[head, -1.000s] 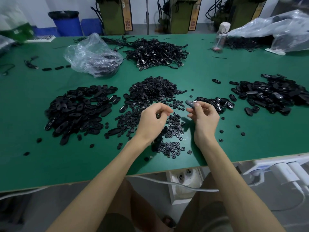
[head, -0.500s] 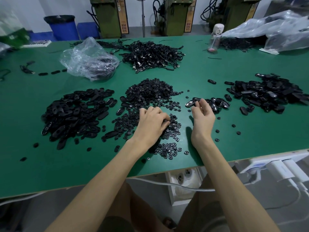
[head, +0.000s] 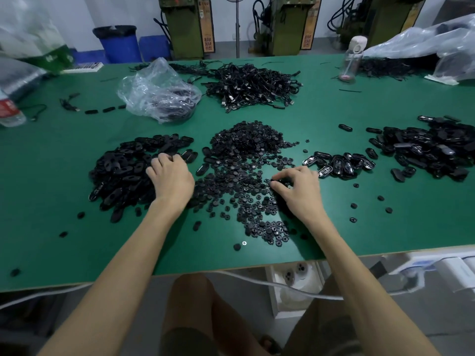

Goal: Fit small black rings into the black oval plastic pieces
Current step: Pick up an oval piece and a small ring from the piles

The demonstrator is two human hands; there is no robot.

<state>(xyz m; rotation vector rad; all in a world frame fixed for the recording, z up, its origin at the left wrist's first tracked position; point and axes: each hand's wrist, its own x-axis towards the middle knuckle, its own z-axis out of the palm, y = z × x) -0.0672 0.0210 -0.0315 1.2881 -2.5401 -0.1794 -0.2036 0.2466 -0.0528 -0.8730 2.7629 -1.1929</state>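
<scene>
Here we see both hands down on the green table (head: 51, 227), each at a different heap. The left hand (head: 171, 176) lies on the right side of the broad pile of black oval plastic pieces (head: 123, 173), back upward. Its fingers (head: 164, 157) curl down into the pile and the tips are hidden, so we cannot tell whether they grip a piece. The right hand (head: 299, 187) rests at the right edge of the spread of small black rings (head: 244, 160), which fills the middle of the table between the two hands and runs toward the near edge. Its thumb and forefinger bend toward each other with their tips among the rings. We cannot tell whether a ring is caught between them. The other fingers are loosely curled above the table.

Just beyond the right hand lies a small cluster of glossy black oval pieces (head: 339, 163), and farther right a larger heap of dark oval pieces (head: 431, 152). A few stray rings lie scattered on the green surface near the right hand. Farther back we find a clear crumpled plastic bag (head: 159, 93) beside a tangle of black cables (head: 252, 86). A clear drinking bottle with a pale lid (head: 353, 60) stands upright near the far edge, and a blue bin (head: 118, 43) stands on the floor behind the table.
</scene>
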